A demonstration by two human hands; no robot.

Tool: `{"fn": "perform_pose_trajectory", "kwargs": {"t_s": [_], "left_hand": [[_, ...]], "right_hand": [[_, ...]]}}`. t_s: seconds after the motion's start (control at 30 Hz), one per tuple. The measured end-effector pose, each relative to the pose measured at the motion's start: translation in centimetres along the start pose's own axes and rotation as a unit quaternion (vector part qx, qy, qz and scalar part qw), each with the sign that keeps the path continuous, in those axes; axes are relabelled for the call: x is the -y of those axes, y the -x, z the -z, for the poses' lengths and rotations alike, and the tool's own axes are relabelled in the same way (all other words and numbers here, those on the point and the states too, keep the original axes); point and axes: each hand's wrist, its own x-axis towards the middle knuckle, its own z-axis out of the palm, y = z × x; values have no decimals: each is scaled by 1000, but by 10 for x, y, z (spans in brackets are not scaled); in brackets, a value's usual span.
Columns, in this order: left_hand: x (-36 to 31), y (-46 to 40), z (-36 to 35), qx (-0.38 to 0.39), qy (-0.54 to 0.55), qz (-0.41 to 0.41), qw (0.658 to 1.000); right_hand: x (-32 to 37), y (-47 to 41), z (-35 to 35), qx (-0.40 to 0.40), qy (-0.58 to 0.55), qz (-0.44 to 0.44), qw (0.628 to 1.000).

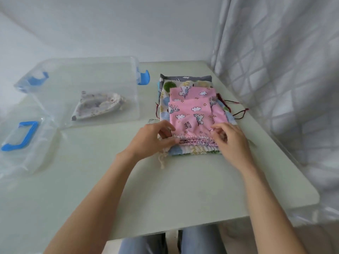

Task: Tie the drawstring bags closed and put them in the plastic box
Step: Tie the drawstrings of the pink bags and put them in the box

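On the table, with the plastic box at ten o'clock, left hand and right hand pinch the top pink bag's gathered mouth at centre; tugging may drag lower bags' tangled strings.

Lower bags in the stack mostly covered by the top pink unicorn bag. Right hand motion-blurred, fingertips indistinct over the gathered hem. Box lid cut off at the left edge. Pattern on the bag in the plastic box too blurred to tell.
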Motion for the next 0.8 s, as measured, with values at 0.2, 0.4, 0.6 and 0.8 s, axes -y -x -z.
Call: {"fn": "perform_pose_trajectory", "kwargs": {"t_s": [0.2,0.4,0.6,0.8], "left_hand": [[12,3,-6,-13,6,-25,1000],[10,5,1,-85,98,-22,991],[19,5,10,-18,80,-1,997],[29,6,13,-39,37,0,999]], "right_hand": [[-2,8,14,-60,-7,5,998],[-8,9,11,-17,32,22,999],[-20,7,9,0,61,8,998],[-4,7,16,-7,-73,-11,997]]}}
